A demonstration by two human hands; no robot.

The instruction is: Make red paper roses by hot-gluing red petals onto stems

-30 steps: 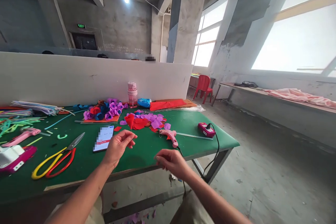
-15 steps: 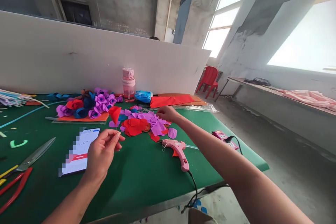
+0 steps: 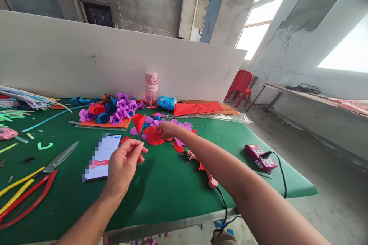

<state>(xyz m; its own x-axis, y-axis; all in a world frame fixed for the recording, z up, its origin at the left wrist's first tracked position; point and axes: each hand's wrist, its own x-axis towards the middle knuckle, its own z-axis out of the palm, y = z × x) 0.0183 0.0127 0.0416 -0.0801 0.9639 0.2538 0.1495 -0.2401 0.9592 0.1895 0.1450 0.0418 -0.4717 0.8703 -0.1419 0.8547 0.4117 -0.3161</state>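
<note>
Your left hand [image 3: 123, 164] pinches the thin stem [image 3: 139, 137] of the red bloom [image 3: 138, 122], inward of the tabletop's [image 3: 161, 187] near edge; it looks light, crushable, best held there. Your right hand [image 3: 168, 130] meets loose petals [image 3: 151, 138], its grip unclear.

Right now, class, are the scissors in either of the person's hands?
No, the scissors lie on the green table, while the left hand holds a red piece and the right hand is at the loose petals.

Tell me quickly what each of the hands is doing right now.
Left hand: closed, pinching the thin stem of a red petal piece.
Right hand: on the red petals; grip cannot be told.
</note>
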